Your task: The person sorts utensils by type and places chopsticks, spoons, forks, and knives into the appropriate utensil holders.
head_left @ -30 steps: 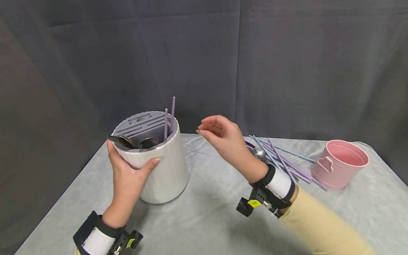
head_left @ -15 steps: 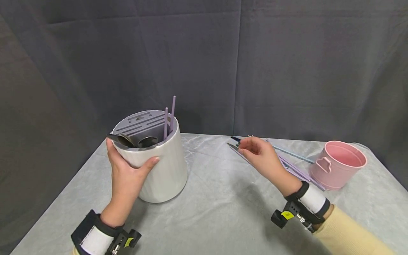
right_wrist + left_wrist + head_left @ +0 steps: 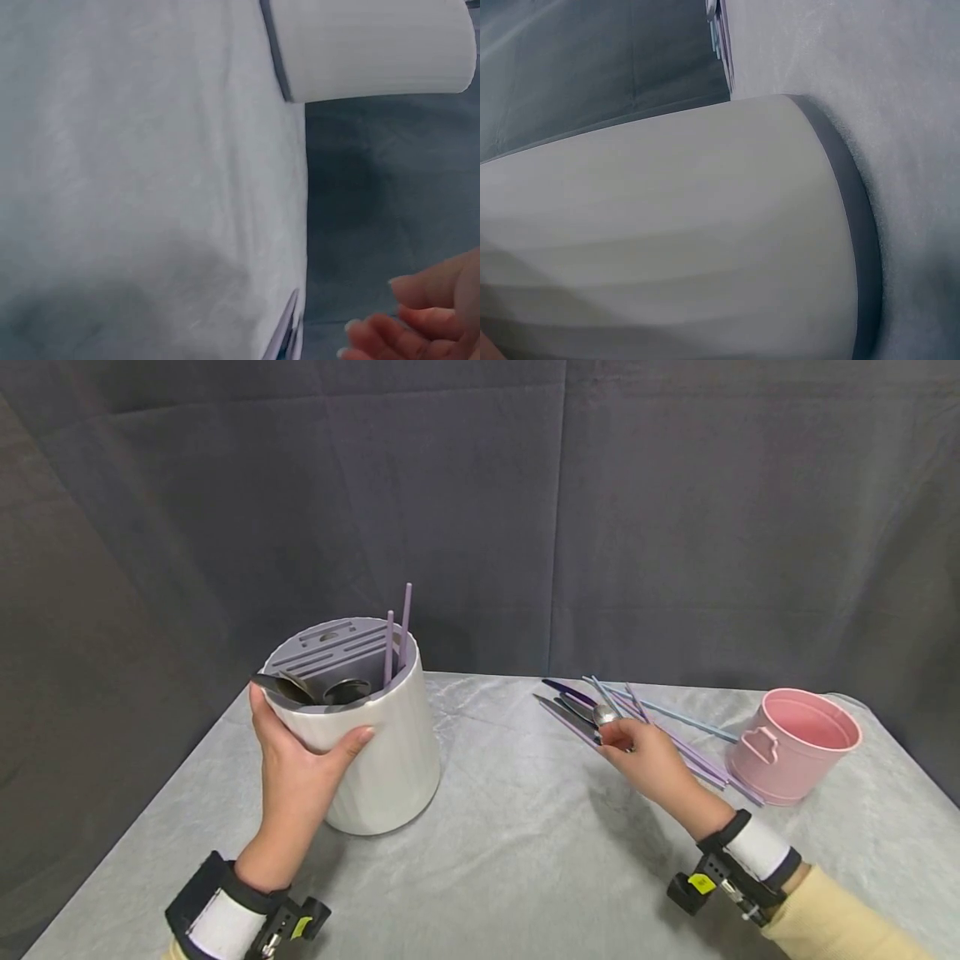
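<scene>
My left hand (image 3: pixel 296 768) grips the side of a white utensil holder (image 3: pixel 390 760), thumb spread across its front. The holder has a slotted grey lid (image 3: pixel 330 647); two purple chopsticks (image 3: pixel 389 647) and several dark spoons (image 3: pixel 347 692) stand in it. In the left wrist view the holder's white wall (image 3: pixel 705 225) fills the middle. On the right, my right hand (image 3: pixel 648 760) is at a loose pile of cutlery, its loosely bent fingers beside a silver spoon (image 3: pixel 603 714). The right wrist view shows a gap between thumb and fingers (image 3: pixel 386 337), with nothing visible in it.
Knives (image 3: pixel 566 717) lie left of the spoon. Purple chopsticks (image 3: pixel 701 764) and blue chopsticks (image 3: pixel 690 720) lie behind and right of the right hand. A pink bucket (image 3: pixel 795 752) stands at the far right. A dark curtain (image 3: pixel 480 527) hangs behind the grey-covered table (image 3: pixel 480 860).
My right hand has moved from mid-air near the holder, rightward and down to the cutlery pile, uncovering the knives and the spoon's head. The left hand stays on the holder.
</scene>
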`<action>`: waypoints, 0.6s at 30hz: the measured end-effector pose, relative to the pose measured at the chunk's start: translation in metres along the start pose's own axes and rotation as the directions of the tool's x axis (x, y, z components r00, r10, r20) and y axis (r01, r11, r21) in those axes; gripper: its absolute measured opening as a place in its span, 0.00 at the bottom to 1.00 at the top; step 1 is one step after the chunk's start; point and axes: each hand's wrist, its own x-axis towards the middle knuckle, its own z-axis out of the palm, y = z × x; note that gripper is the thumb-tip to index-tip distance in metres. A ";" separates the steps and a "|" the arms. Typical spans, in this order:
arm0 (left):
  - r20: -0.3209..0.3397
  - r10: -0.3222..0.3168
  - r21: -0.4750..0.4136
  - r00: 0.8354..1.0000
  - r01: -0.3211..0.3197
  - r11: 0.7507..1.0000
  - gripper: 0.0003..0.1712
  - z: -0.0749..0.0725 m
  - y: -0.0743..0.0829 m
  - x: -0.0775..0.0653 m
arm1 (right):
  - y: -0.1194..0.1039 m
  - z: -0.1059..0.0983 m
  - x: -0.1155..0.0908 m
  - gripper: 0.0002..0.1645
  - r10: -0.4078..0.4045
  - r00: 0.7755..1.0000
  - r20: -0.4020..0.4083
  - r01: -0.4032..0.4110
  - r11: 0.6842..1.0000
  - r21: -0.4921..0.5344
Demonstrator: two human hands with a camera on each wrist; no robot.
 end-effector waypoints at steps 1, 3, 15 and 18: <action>0.000 0.002 -0.002 1.000 -0.002 1.000 0.74 0.000 0.000 0.000 | 0.003 0.001 -0.001 0.13 0.016 1.000 0.013 -0.015 1.000 -0.021; 0.000 0.003 -0.004 1.000 -0.003 1.000 0.74 0.000 0.000 0.000 | 0.009 0.002 -0.002 0.14 0.045 0.998 0.041 -0.042 0.997 -0.063; 0.004 -0.013 0.000 1.000 0.013 1.000 0.73 0.000 0.000 0.000 | 0.033 0.013 -0.002 0.10 0.002 0.996 0.093 0.021 0.969 -0.245; 0.001 -0.010 0.000 1.000 0.010 1.000 0.73 0.000 0.000 0.000 | 0.035 0.015 -0.002 0.07 -0.017 0.996 0.089 0.041 0.961 -0.273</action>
